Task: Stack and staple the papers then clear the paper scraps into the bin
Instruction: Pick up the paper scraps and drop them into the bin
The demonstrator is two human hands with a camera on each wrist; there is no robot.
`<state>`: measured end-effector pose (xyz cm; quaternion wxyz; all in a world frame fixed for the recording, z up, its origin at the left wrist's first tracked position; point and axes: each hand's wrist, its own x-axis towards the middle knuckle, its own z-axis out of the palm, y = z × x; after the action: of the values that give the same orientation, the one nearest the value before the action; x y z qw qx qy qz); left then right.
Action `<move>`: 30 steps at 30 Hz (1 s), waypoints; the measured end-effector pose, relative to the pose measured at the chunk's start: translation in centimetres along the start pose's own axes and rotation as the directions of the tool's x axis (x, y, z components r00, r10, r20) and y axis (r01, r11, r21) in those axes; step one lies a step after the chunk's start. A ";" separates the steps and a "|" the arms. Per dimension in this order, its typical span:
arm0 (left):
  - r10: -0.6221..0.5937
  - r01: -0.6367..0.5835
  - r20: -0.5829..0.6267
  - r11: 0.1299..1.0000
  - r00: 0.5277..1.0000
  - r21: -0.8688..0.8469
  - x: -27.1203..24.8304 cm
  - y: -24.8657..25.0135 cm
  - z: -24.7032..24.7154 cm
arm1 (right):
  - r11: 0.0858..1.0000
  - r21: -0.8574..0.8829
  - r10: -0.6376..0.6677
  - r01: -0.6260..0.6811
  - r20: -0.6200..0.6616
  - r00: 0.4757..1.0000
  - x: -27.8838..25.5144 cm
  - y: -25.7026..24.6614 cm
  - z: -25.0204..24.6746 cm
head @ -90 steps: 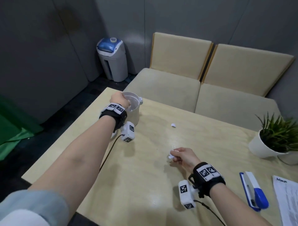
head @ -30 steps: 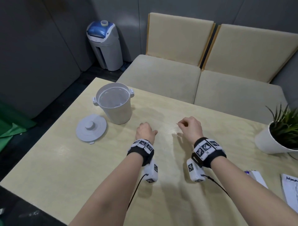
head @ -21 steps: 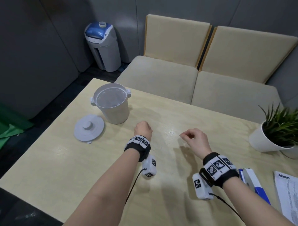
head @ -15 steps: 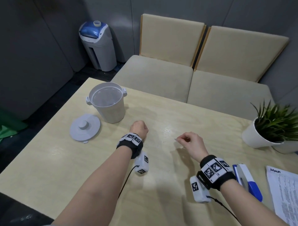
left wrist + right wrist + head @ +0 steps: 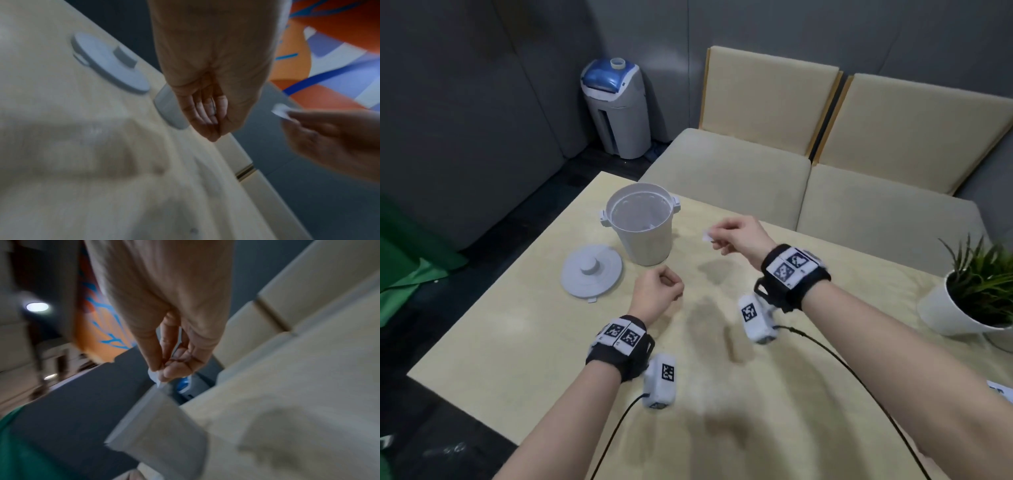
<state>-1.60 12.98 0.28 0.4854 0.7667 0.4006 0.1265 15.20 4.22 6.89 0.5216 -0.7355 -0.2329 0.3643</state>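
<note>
The white bin [image 5: 650, 251] stands open at the table's far left, with its round lid [image 5: 591, 274] lying flat to its left. A small scrap [image 5: 650, 226] lies inside the bin. My right hand [image 5: 714, 236] is raised just right of the bin's rim and pinches a small white paper scrap [image 5: 707, 235] between thumb and fingertips. The right wrist view shows the same scrap [image 5: 153, 375] above the bin [image 5: 160, 426]. My left hand [image 5: 667, 284] hovers in front of the bin. Its fingers [image 5: 205, 113] are curled into the palm, with nothing seen in them.
A potted plant [image 5: 969, 301] stands at the table's right edge. A corner of the printed papers [image 5: 1001, 389] shows at the far right. Two beige seats [image 5: 722, 174] lie beyond the table, and a blue-topped appliance [image 5: 616, 106] stands on the floor.
My right hand has risen off the table and moved left toward the bin with a scrap pinched in it. The left hand has drawn back a little, still curled.
</note>
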 end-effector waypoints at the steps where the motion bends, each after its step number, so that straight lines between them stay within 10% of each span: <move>1: 0.013 -0.013 -0.028 1.000 1.000 -0.026 -0.3 0.3 -0.9 | 0.999 -0.013 -0.043 0.043 0.018 0.999 1.0 -1.7 1.3; 7: 0.070 -0.075 -0.243 0.997 0.967 -0.010 -1.1 1.9 -6.3 | 0.976 -0.189 -0.098 0.109 0.065 0.993 5.1 -7.6 6.0; 14: 0.239 -0.172 -0.367 0.963 0.899 0.207 2.8 5.1 -10.0 | 0.973 -0.220 -0.074 0.070 -0.009 0.997 3.7 -4.0 -0.6; 22: 0.254 -0.079 -0.208 0.792 0.945 0.606 8.4 7.1 -9.4 | 0.878 -0.403 0.170 -0.257 -0.238 0.956 0.8 7.9 -7.7; 30: 0.365 -0.165 -0.181 0.738 0.913 0.654 8.2 6.9 -7.3 | 0.744 -0.654 0.013 -0.135 -0.188 0.982 3.2 10.8 -5.2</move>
<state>2.85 22.30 8.12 0.1138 0.9052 0.3731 0.1686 20.85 -0.31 -3.22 0.2291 -0.9099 -0.2718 0.2137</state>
